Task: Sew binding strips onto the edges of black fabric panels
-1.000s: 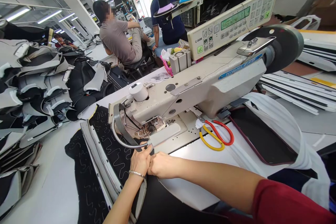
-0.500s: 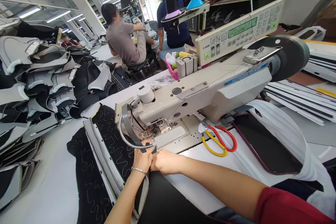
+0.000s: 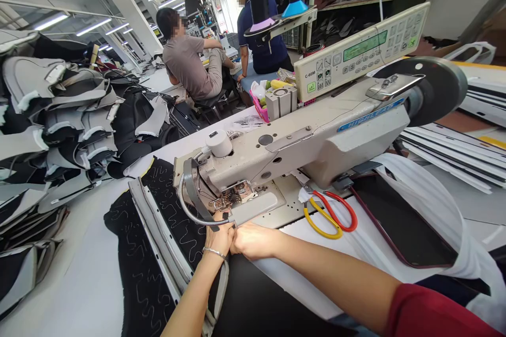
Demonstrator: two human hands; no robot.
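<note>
My left hand and my right hand press together on the black quilted fabric panel with a grey edge strip, right in front of the needle area of the beige sewing machine. Both hands have their fingers curled and pinch the fabric's edge below the machine's flexible lamp arm. A thin bracelet circles my left wrist. The panel runs from under the presser foot towards me and to the left.
Red and yellow scissors lie on the machine bed to the right. A control panel sits atop the machine. Stacked grey and black cut pieces fill the left. White fabric drapes at right. Two people are behind.
Both hands have stayed clasped on the fabric edge and crept slightly towards the needle. The camera view has shifted a little down and left.
</note>
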